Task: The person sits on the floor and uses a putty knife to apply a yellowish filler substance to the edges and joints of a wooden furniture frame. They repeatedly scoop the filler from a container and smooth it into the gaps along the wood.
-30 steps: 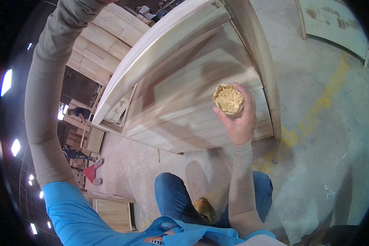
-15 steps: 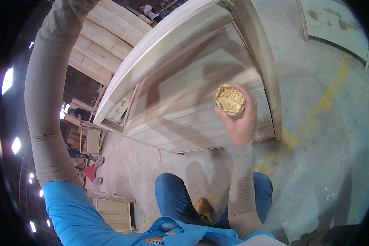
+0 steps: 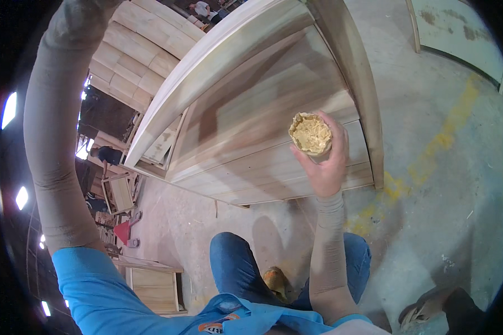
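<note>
My right hand point(image 3: 331, 159) is wrapped around a round tub of pale yellow, putty-like paste point(image 3: 311, 134). Dried paste crusts the tub's ragged rim, and its open top faces up. Just beyond and below the tub stands an unpainted wooden furniture piece point(image 3: 262, 100), with a curved edge and planked panels. My left arm point(image 3: 58, 134) reaches up along the left side of the view. The left hand itself lies outside the upper edge, so whatever it touches is hidden.
A pale green panel point(image 3: 458, 39) stands at the upper right, near a yellow floor line point(image 3: 444, 139). Stacked wooden panels point(image 3: 145, 47) fill the upper left. A co-worker point(image 3: 109, 155) is beside a wooden frame point(image 3: 120, 192). Another person's shoe point(image 3: 416, 315) shows lower right.
The tub in my right hand has shifted slightly left. My left arm has also edged left. The co-worker's wooden frame has tilted, and a foot has come into view at lower right.
</note>
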